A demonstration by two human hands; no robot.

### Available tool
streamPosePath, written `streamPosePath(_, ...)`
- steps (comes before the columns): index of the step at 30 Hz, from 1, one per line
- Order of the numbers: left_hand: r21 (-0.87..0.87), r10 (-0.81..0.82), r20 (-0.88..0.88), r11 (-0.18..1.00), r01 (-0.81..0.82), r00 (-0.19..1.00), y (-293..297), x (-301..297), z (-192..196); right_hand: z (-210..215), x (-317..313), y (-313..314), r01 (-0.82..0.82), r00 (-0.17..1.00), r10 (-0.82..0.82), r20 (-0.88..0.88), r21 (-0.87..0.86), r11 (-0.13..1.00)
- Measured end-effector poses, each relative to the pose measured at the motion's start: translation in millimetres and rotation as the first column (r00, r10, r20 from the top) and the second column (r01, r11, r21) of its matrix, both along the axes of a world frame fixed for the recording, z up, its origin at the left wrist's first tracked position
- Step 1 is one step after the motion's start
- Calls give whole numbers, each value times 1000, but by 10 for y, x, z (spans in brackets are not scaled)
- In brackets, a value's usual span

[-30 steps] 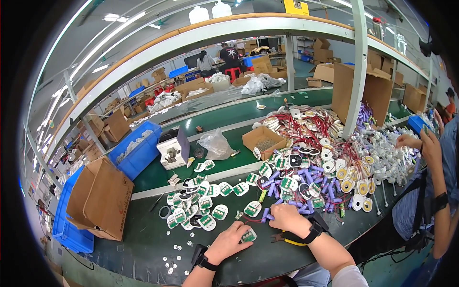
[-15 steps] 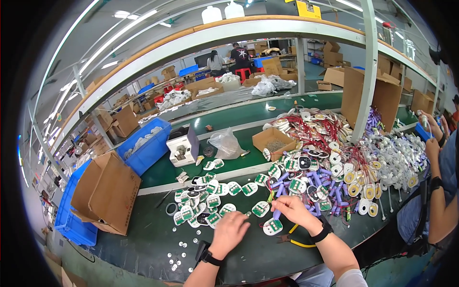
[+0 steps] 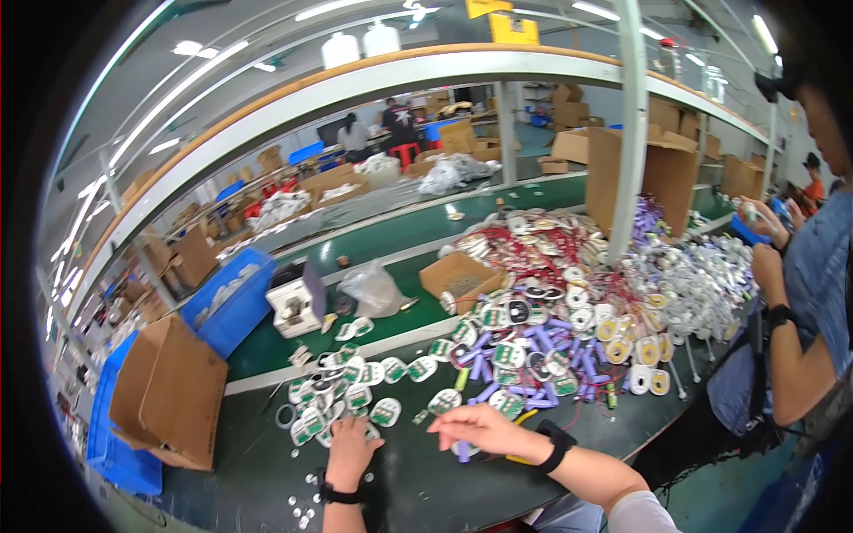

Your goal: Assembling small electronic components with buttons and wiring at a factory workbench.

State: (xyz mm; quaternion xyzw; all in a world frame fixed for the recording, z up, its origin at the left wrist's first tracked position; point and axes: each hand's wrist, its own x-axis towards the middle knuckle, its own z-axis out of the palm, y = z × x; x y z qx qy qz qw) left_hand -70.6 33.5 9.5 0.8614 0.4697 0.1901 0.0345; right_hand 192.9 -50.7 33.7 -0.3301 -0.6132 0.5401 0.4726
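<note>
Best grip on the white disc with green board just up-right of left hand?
I'd pinch the white disc by its rim, from above on the right: it looks flat, board side up, with mostly bare table there, while the left hand and pile crowd its left.

Open between the hands, crowded beyond and to the right.
Passable low over the bare dark bench [image 3: 404,484] between left hand [image 3: 351,447] and right hand [image 3: 484,428], also between the brown carton [image 3: 173,391] and the board pile [image 3: 357,395]. Blocked past the right hand by heaped purple cylinders [image 3: 543,338], farther back by the upright post [image 3: 627,151]. Narrowed by loose white discs [image 3: 310,513] beside the left wrist and yellow handles [image 3: 526,416] partly hidden by the right forearm.
</note>
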Motion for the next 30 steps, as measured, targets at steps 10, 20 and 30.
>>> streamPosePath(10, -47, 39, 195, 998, -31, 980, -60, 295, 49, -14, -187, -105, -63, 995, 45, -86, -215, 975)
streamPosePath(20, -639, 239, 718, 597, 485, 653, -387, 610, 256, -206, -261, -51, 94, 996, -93, 13, -51, 994)
streamPosePath(30, -501, 163, 830, 638, 585, 533, -625, 781, 268, -231, -220, 8, 383, 789, -582, 198, 582, 717)
